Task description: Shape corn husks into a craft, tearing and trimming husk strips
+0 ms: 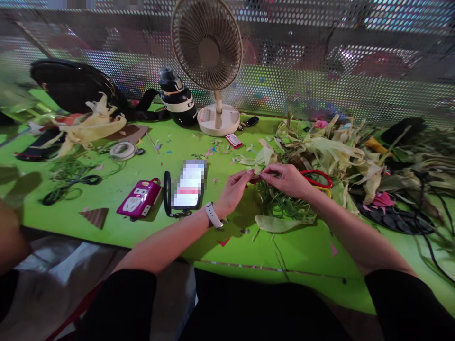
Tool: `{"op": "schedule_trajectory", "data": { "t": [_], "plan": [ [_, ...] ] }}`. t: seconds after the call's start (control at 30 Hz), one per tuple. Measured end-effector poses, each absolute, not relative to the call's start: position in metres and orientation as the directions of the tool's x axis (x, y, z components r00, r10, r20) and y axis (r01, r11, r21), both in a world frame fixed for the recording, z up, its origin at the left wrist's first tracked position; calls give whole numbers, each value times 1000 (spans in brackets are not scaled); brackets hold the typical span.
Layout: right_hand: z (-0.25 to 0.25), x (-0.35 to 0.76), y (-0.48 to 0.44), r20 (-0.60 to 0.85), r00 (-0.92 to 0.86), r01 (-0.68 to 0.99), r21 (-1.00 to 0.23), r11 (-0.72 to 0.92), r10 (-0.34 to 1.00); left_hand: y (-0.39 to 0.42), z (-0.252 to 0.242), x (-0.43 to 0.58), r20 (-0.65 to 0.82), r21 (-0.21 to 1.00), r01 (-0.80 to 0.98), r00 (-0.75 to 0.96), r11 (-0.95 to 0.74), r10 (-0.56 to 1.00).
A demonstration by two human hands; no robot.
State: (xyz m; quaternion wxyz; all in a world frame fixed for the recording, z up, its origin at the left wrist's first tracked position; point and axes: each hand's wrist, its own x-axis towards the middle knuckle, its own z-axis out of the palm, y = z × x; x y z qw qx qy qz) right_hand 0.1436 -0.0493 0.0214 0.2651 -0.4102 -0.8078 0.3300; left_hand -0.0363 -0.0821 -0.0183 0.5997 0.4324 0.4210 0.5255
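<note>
Over the middle of the green table, my left hand (232, 189) and my right hand (286, 180) meet at the fingertips. Both are closed in a pinch on a small piece of what looks like corn husk (258, 169), mostly covered by the fingers. Just beyond them lies a pale dried husk (266, 154). Green plant strands (284, 203) spread below my right hand, with a single flat husk (279, 224) nearer to me. Red-handled scissors (320, 177) lie partly hidden behind my right wrist.
A heap of husks (330, 147) covers the right side, beside a black palette (401, 220). Left of my hands are a phone (188, 184) and a purple power socket (139, 200). A fan (218, 121) and a bottle (177, 102) stand behind. Someone's arm (10, 237) shows at far left.
</note>
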Motion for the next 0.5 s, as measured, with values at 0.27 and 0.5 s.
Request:
{"op": "schedule_trajectory", "data": {
  "t": [0.27, 0.5],
  "plan": [
    [14, 145, -42, 419, -426, 397, -710, 582, 802, -86, -15, -36, -31, 953, -291, 197, 89, 980],
    [17, 145, -45, 185, -517, 291, -880, 375, 836, -89, -11, -39, 31, 969, -248, 203, 21, 979]
  ]
}}
